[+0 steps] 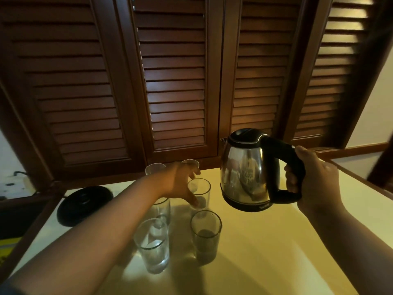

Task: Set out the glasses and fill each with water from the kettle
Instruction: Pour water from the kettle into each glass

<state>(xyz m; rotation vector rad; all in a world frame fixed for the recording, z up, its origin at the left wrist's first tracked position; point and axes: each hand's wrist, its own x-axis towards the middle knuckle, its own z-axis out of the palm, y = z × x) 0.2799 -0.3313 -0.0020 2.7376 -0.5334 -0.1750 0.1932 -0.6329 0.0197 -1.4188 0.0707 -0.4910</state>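
Several clear tall glasses stand in a cluster on the pale table (276, 252). My left hand (180, 182) reaches over them and wraps around the middle glass (202, 193). Two glasses, the near left glass (153, 245) and the near right glass (205, 235), stand closest to me. Further back stand the far left glass (154, 168) and the far right glass (190, 163); another glass is partly hidden under my forearm. My right hand (312, 179) grips the black handle of the steel kettle (248, 171), which hangs upright above the table, right of the glasses.
The black round kettle base (84, 204) lies at the table's left rear. Dark wooden louvred doors (176, 81) rise directly behind the table. A white socket strip (14, 184) sits at far left. The table has a wooden edge along its left and right sides.
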